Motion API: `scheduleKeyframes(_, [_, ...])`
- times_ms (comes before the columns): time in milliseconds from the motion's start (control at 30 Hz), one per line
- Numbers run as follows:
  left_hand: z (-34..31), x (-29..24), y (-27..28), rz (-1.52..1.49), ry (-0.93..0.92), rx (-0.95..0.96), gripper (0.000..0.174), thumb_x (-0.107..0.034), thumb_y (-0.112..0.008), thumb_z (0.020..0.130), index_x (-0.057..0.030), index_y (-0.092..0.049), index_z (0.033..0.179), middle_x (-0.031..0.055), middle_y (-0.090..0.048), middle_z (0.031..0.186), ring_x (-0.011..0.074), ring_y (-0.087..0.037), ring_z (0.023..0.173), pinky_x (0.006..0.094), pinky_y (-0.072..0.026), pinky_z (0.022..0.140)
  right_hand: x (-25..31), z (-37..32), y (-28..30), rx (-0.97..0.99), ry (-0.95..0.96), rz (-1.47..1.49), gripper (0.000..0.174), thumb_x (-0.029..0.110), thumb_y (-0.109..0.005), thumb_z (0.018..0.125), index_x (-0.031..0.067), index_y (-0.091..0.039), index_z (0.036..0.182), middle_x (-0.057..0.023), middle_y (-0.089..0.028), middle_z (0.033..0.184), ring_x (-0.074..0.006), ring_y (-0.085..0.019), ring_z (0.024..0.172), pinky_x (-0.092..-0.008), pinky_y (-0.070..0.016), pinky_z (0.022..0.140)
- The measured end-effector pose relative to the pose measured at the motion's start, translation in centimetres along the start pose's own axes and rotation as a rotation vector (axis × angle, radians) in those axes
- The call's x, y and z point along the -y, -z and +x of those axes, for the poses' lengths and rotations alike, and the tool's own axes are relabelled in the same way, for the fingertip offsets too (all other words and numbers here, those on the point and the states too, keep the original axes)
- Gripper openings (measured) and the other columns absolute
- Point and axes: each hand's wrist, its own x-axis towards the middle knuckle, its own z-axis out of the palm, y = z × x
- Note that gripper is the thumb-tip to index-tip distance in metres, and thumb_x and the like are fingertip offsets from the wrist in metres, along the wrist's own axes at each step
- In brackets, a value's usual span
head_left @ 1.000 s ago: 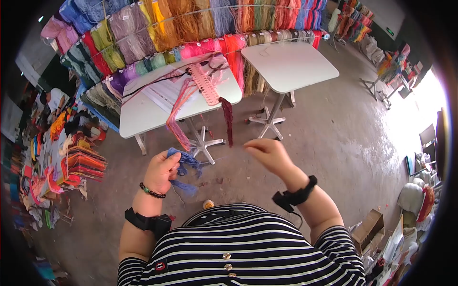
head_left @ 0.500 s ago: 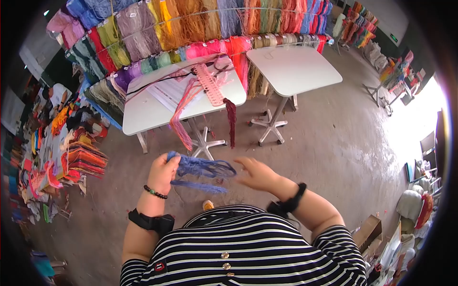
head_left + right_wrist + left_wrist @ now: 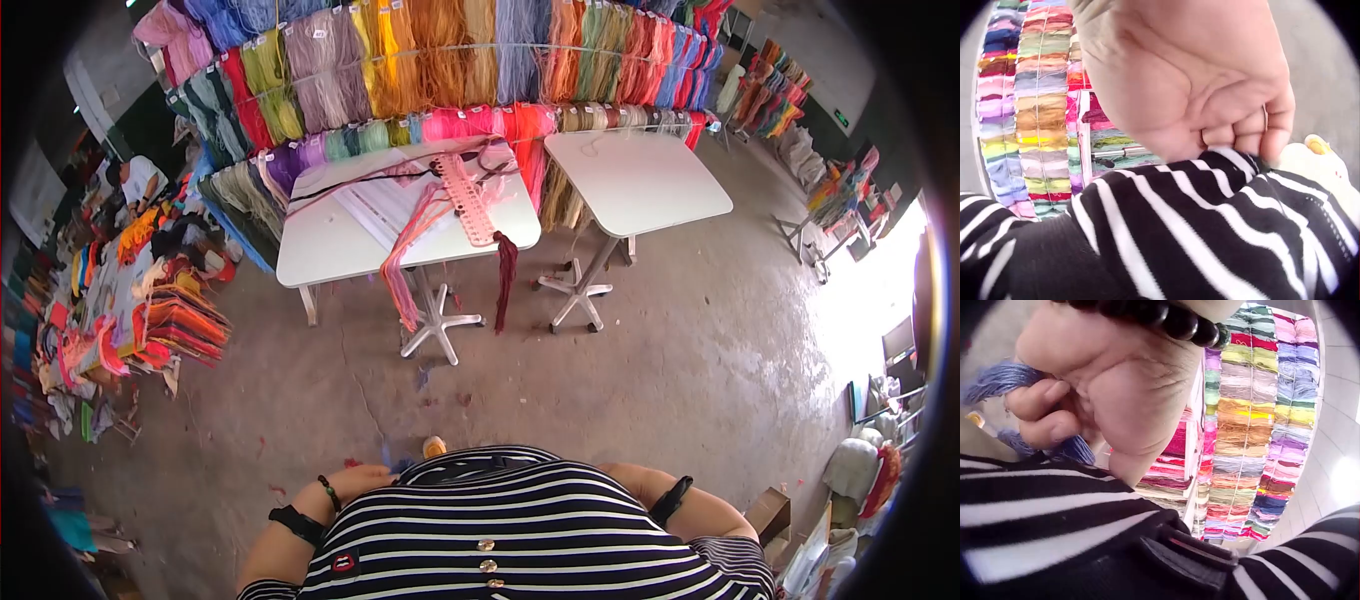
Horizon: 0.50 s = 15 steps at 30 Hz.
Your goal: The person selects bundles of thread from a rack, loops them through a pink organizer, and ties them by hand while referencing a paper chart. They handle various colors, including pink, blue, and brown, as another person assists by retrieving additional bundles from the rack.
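Observation:
At the waist, my left hand (image 3: 360, 482) grips a hank of blue yarn (image 3: 1004, 380); its fingers curl round the strands, and loose ends stick out on either side in the left wrist view. A dark bead bracelet (image 3: 1179, 324) circles that wrist. My right hand (image 3: 1204, 81) is at the front of the black-and-white striped shirt (image 3: 1172, 219), its curled fingers pinching the lower edge of the cloth, which rises in a fold there. In the head view the shirt front hides most of the right hand (image 3: 640, 478).
Ahead, a white table (image 3: 330, 262) bears papers, a pink holed strip (image 3: 465, 205) and hanging pink and dark red yarn. Beside it stands a second white table (image 3: 640, 185). Behind both is a rack of coloured yarn hanks (image 3: 430, 60). Piled yarn lies left; boxes stand lower right.
Both hands have drawn back from out in front to the waist. The blue yarn, earlier stretched toward the right hand, has come back with the left hand. My right hand now grasps the shirt.

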Motion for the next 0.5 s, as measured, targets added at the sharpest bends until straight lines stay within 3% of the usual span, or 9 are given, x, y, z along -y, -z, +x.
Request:
scheduleKeyframes(33, [0.6,0.8,0.4,0.041,-0.085,0.039,0.028,-0.030,-0.055,0.094,-0.0033,-0.059,0.103,0.0009,-0.063,0.087,0.0067,-0.056,0.073,0.0219,-0.0479,0.065,-0.2,0.6,0.3,-0.135,0.004,-0.239,0.036,0.026,-0.047,0.093,0.0037,-0.059,0.118,-0.0135,-0.064,0.113,-0.0264,-0.061,0.098,-0.0354,-0.0476,0.087])
scheduleKeyframes(100, [1.2,0.4,-0.2,0.037,-0.207,-0.231,0.025,-0.027,-0.056,0.093,-0.0034,-0.060,0.101,0.0013,-0.064,0.087,0.0082,-0.057,0.074,0.0242,-0.0484,0.066,-0.7,2.3,1.0,-0.405,0.005,-0.713,0.031,0.020,-0.051,0.088,0.0047,-0.062,0.112,-0.0148,-0.065,0.110,-0.0315,-0.064,0.092,-0.0390,-0.0505,0.082])
scheduleKeyframes(167, [2.8,0.8,0.5,0.081,-0.289,-0.487,0.023,-0.025,-0.058,0.091,-0.0035,-0.061,0.099,0.0018,-0.065,0.086,0.0094,-0.057,0.074,0.0266,-0.0486,0.068,-1.5,6.2,2.2,-0.663,0.016,-0.962,0.024,0.017,-0.051,0.085,0.0061,-0.063,0.103,-0.0152,-0.066,0.102,-0.0356,-0.064,0.089,-0.0426,-0.0527,0.076])
scheduleKeyframes(233, [6.6,2.3,3.4,0.172,-0.330,-0.736,0.021,-0.023,-0.061,0.089,-0.0035,-0.062,0.096,0.0024,-0.065,0.084,0.0104,-0.057,0.075,0.0289,-0.0485,0.069,-3.7,11.0,4.4,-0.868,0.040,-0.966,0.019,0.017,-0.053,0.083,0.0081,-0.064,0.096,-0.0150,-0.067,0.095,-0.0346,-0.063,0.093,-0.0433,-0.0514,0.075])
scheduleKeyframes(333, [7.8,0.0,3.1,0.299,-0.254,-0.752,0.019,-0.023,-0.062,0.086,-0.0047,-0.063,0.092,0.0035,-0.066,0.082,0.0132,-0.059,0.075,0.0312,-0.0484,0.070,-1.3,15.2,3.7,-0.842,0.103,-1.059,0.021,0.015,-0.048,0.087,0.0100,-0.063,0.100,-0.0146,-0.066,0.100,-0.0329,-0.064,0.093,-0.0431,-0.0513,0.077])
scheduleKeyframes(400, [7.8,-0.2,3.7,-0.015,-0.421,-0.578,0.019,-0.023,-0.062,0.087,-0.0070,-0.063,0.097,0.0053,-0.067,0.083,0.0112,-0.055,0.064,0.0274,-0.0455,0.057,-0.2,16.6,4.0,-0.566,0.192,-1.094,0.026,0.024,-0.051,0.087,0.0144,-0.064,0.107,-0.0128,-0.066,0.103,-0.0324,-0.063,0.093,-0.0435,-0.0502,0.080])
scheduleKeyframes(500, [1.1,-6.8,2.9,-0.352,-0.452,-0.491,0.019,-0.020,-0.058,0.090,-0.0093,-0.060,0.106,0.0051,-0.068,0.091,0.0037,-0.037,0.048,0.0197,-0.0291,0.043,2.9,16.8,5.0,-0.311,0.262,-1.217,0.033,0.034,-0.055,0.085,0.0186,-0.063,0.113,-0.0119,-0.066,0.102,-0.0320,-0.063,0.094,-0.0429,-0.0494,0.081])
